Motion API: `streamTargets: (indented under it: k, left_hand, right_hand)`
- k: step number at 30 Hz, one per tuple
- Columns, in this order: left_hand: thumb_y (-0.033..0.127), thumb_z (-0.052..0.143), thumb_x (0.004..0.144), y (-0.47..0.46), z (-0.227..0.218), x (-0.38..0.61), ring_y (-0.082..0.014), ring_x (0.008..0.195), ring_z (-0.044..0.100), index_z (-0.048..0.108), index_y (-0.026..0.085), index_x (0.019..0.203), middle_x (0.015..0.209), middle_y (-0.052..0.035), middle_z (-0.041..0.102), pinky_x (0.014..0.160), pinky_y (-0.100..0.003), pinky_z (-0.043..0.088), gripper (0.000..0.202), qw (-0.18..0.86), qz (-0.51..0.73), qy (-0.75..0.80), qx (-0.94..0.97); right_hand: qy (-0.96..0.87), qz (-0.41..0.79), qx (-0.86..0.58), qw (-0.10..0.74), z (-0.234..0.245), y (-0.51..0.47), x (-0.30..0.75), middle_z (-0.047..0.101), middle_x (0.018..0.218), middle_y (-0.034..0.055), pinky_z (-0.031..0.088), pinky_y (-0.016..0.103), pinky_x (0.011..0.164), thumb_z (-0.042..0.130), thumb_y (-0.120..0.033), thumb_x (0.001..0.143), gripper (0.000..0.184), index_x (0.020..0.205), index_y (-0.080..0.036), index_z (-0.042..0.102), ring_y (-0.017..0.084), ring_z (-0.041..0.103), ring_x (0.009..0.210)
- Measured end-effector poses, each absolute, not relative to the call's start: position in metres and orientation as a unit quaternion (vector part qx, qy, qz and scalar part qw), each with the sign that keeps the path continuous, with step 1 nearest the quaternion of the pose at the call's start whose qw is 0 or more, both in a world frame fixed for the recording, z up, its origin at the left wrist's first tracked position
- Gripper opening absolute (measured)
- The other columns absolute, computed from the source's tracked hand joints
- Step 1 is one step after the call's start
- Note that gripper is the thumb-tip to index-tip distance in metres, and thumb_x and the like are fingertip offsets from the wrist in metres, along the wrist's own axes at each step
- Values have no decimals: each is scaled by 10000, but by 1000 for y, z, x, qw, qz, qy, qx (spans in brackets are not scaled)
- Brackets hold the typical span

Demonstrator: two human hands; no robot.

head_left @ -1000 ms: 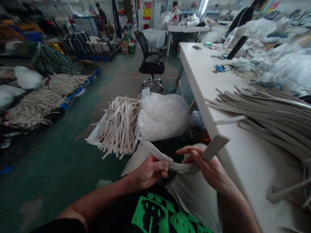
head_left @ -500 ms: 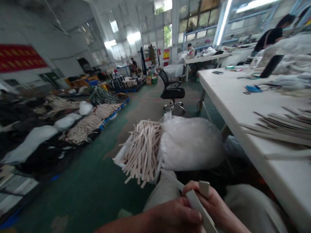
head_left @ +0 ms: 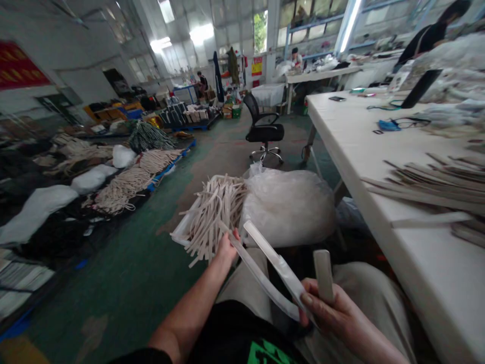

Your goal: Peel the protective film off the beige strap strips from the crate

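Note:
Over my lap, my right hand (head_left: 333, 306) is closed around a pale flat strap (head_left: 265, 245). One stretch of it slants up to the left, and a short stub (head_left: 323, 275) sticks up from the fist; whether these are one piece I cannot tell. My left hand (head_left: 226, 247) reaches forward, its fingers pinched on the far end of a beige strip (head_left: 261, 278) that curves back toward my right hand. Just beyond my left hand is a white bin (head_left: 182, 233) heaped with similar beige straps (head_left: 217, 210).
A bulging clear plastic bag (head_left: 290, 205) leans beside the bin. At right, a long white table (head_left: 364, 146) carries more straps (head_left: 435, 184), glasses and a phone. A black office chair (head_left: 265, 126) stands ahead. Piled goods on pallets (head_left: 125, 189) line the left. People work farther back.
My left hand has moved forward and left, away from my right hand, drawing a strip out between them. The straps now show at length. The view has tilted slightly downward.

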State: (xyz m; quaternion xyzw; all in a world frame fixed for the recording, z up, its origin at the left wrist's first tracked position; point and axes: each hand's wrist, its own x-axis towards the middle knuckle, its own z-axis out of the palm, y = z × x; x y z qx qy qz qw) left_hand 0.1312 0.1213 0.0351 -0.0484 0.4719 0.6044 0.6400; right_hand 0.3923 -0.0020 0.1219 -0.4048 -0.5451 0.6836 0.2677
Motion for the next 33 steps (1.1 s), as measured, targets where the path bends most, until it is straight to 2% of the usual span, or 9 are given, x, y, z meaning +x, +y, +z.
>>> streamTargets:
  k: [2, 5, 9, 13, 17, 20, 24, 28, 33]
  left_hand:
    - [188, 653, 919, 131, 40, 121, -112, 503, 571, 601, 176, 908, 602, 25, 603, 549, -200, 452, 54, 601, 634, 484, -47]
    - [151, 621, 924, 125, 46, 130, -102, 534, 616, 625, 183, 910, 682, 8, 682, 542, -181, 453, 35, 600, 643, 476, -3]
    - [174, 672, 875, 93, 63, 163, -175, 674, 716, 682, 164, 972, 792, -48, 756, 640, -247, 542, 98, 651, 611, 423, 156]
    - [300, 766, 819, 69, 72, 185, -232, 793, 746, 714, 145, 922, 885, -90, 785, 690, -286, 576, 193, 670, 585, 395, 229]
    - [518, 745, 834, 61, 71, 194, -196, 691, 703, 729, 130, 870, 799, -88, 755, 563, -247, 525, 390, 657, 575, 400, 280]
    - [542, 764, 820, 62, 71, 192, -124, 507, 574, 697, 162, 819, 646, -15, 665, 436, -210, 407, 385, 620, 571, 440, 310]
    - [551, 768, 822, 71, 85, 169, -127, 538, 564, 694, 157, 813, 618, -7, 623, 525, -221, 469, 401, 612, 523, 448, 390]
    - [486, 767, 848, 77, 102, 144, -149, 553, 574, 727, 134, 835, 628, -49, 649, 551, -240, 470, 355, 678, 334, 414, 507]
    - [528, 708, 880, 57, 101, 145, -174, 578, 600, 711, 153, 808, 645, -68, 668, 589, -263, 475, 382, 711, 232, 383, 542]
  right_hand:
    - [-529, 687, -415, 276, 117, 0, 384, 491, 575, -21, 232, 216, 447, 623, -774, 839, 640, 694, -150, 633, 74, 326, 476]
    - [-508, 678, -438, 302, 98, 12, 364, 592, 613, 7, 240, 215, 415, 637, -769, 822, 625, 710, -155, 627, 75, 341, 452]
    - [-482, 658, -458, 355, 69, 31, 337, 683, 658, 21, 301, 211, 405, 673, -679, 830, 523, 796, -158, 649, 85, 395, 438]
    - [-473, 622, -483, 395, 57, 40, 323, 673, 619, 13, 318, 213, 410, 658, -565, 871, 416, 773, -161, 638, 90, 403, 437]
    - [-462, 613, -498, 404, 53, 40, 314, 664, 623, 6, 340, 218, 406, 634, -517, 879, 367, 766, -168, 622, 94, 422, 438]
    - [-468, 623, -485, 397, 52, 39, 309, 670, 653, 0, 352, 215, 418, 636, -523, 879, 363, 830, -163, 654, 97, 443, 459]
    - [-483, 584, -499, 421, 60, 44, 321, 652, 687, 8, 350, 221, 441, 641, -574, 872, 422, 831, -156, 680, 91, 443, 474]
    - [-477, 559, -489, 470, 86, 61, 342, 612, 653, -17, 339, 223, 452, 682, -608, 818, 517, 1074, -159, 698, 102, 455, 486]
    - [-499, 572, -473, 447, 100, 70, 341, 496, 505, -30, 322, 238, 452, 698, -644, 754, 494, 762, -151, 709, 108, 427, 471]
